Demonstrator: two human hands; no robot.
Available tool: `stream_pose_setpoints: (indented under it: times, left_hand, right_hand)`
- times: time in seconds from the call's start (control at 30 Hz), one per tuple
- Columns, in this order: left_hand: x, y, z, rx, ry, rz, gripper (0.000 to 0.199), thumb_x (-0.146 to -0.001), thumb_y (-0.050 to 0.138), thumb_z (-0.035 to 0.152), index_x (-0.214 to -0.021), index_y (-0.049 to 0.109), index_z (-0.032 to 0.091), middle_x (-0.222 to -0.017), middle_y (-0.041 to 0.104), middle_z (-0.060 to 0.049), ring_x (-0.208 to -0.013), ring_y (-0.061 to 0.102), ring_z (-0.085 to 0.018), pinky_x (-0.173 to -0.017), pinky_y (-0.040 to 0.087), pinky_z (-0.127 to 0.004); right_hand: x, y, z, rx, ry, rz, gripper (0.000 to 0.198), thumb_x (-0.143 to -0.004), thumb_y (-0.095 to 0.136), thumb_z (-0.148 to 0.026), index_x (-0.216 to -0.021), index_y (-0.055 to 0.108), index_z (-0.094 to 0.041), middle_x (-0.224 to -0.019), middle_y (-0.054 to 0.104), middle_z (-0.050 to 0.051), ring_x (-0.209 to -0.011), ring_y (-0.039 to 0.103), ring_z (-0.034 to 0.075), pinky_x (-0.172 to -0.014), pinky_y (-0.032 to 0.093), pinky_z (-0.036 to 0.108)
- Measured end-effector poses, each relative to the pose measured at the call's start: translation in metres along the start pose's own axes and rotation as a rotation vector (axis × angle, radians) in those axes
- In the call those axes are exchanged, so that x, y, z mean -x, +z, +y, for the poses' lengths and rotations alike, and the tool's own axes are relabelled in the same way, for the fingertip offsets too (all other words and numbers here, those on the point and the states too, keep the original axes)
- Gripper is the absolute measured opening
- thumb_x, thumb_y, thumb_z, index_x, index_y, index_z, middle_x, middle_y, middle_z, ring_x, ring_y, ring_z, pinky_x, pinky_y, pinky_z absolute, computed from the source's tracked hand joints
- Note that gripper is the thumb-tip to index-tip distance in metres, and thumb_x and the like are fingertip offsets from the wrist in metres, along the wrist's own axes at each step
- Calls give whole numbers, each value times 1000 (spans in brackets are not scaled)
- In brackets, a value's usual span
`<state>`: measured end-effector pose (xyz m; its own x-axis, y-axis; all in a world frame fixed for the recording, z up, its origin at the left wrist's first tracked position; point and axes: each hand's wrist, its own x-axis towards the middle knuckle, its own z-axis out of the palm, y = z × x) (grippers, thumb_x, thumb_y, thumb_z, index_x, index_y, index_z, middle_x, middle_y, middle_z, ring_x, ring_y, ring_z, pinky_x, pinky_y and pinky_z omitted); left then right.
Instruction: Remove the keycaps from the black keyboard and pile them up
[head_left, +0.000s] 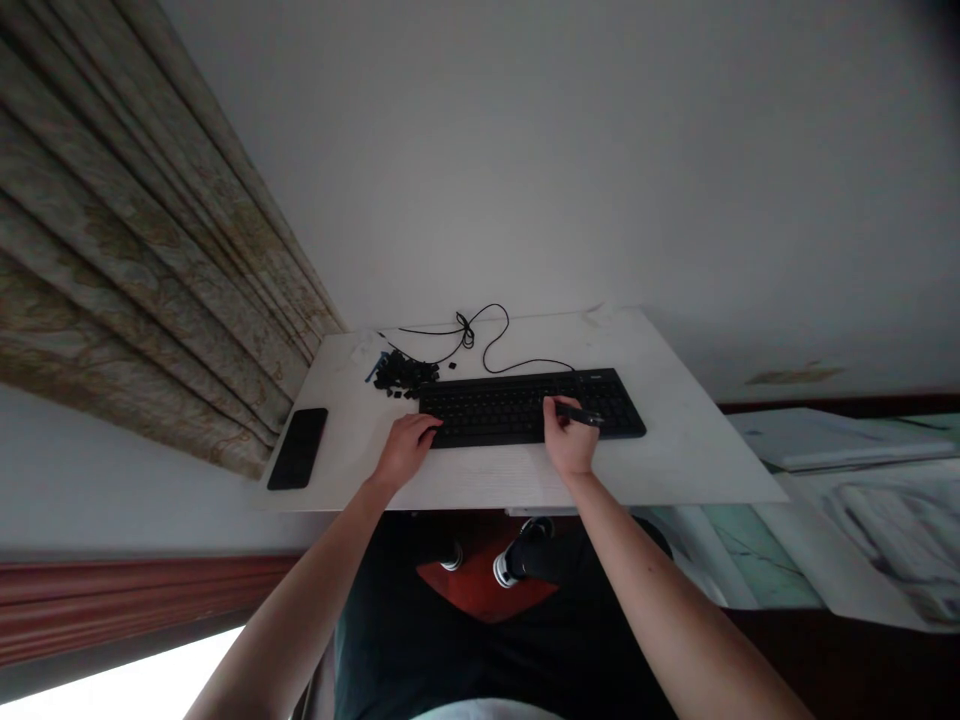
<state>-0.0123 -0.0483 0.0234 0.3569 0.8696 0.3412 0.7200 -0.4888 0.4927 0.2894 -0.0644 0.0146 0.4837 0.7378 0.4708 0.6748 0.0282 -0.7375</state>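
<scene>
A black keyboard (487,408) lies across the white table. My left hand (407,445) holds its lower left corner, with the fingers curled over the edge. My right hand (568,440) is closed around a black pen-shaped tool (583,414) above the right part of the keyboard; the tool's handle points right, and its tip is hidden or too small to make out. Behind the keyboard's left end is a pile of loose black keycaps (405,372). One single keycap (452,366) lies apart from the pile.
A black phone (298,448) lies at the table's left side. The keyboard's cable (495,340) loops along the back, partly bundled. A small blue item (373,370) sticks out beside the pile. Patterned curtain (187,230) hangs at left; papers (817,440) are stacked to the right.
</scene>
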Motion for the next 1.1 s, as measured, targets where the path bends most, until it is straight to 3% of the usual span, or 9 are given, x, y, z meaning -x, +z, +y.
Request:
stream_pose_setpoints:
  times: [0.17, 0.3, 0.43, 0.57, 0.8, 1.1]
  left_hand:
    - [-25, -7, -16, 39, -88, 90, 25, -89, 60, 12, -107, 74, 23, -104, 75, -5, -101, 70, -22, -98, 55, -42]
    - [-52, -12, -41, 53, -241, 174, 28, -88, 62, 14, -113, 71, 20, -108, 73, -8, -97, 69, -22, -96, 56, -41]
    - [-61, -8, -51, 12, -287, 274, 30, -87, 61, 14, -115, 69, 19, -120, 68, -11, -115, 63, -26, -108, 49, -46]
    - [-50, 6, -27, -45, -210, 347, 29, -89, 54, 12, -114, 69, 20, -121, 64, -11, -118, 61, -26, -107, 48, -46]
    - [-29, 47, 36, -46, -52, 164, 27, -91, 56, 16, -115, 68, 22, -118, 66, -10, -113, 62, -25, -104, 50, -44]
    - [-23, 54, 44, -85, -1, 98, 28, -95, 55, 21, -120, 67, 19, -119, 68, -12, -118, 61, -28, -107, 47, -47]
  right_hand:
    - [0, 1, 1, 2, 1, 7, 46, -96, 50, -55, -91, 72, -15, -66, 65, 5, -59, 59, 18, -62, 46, 30]
    - [0, 1, 2, 1, 2, 10, 46, -96, 50, -55, -91, 72, -15, -67, 65, 5, -59, 59, 18, -63, 47, 30]
    - [-1, 1, 1, -14, -3, 15, 46, -96, 51, -55, -90, 72, -15, -69, 67, 6, -60, 59, 18, -64, 47, 31]
    - [-1, 0, 1, -21, 12, 17, 47, -96, 51, -56, -90, 72, -14, -69, 67, 7, -60, 59, 18, -64, 48, 31]
    - [0, -1, -1, -5, 19, 7, 46, -96, 52, -55, -90, 72, -14, -68, 67, 7, -60, 60, 18, -63, 49, 30]
    - [2, 0, -3, -28, 27, 30, 44, -95, 54, -54, -91, 71, -13, -72, 71, 9, -61, 63, 19, -66, 52, 31]
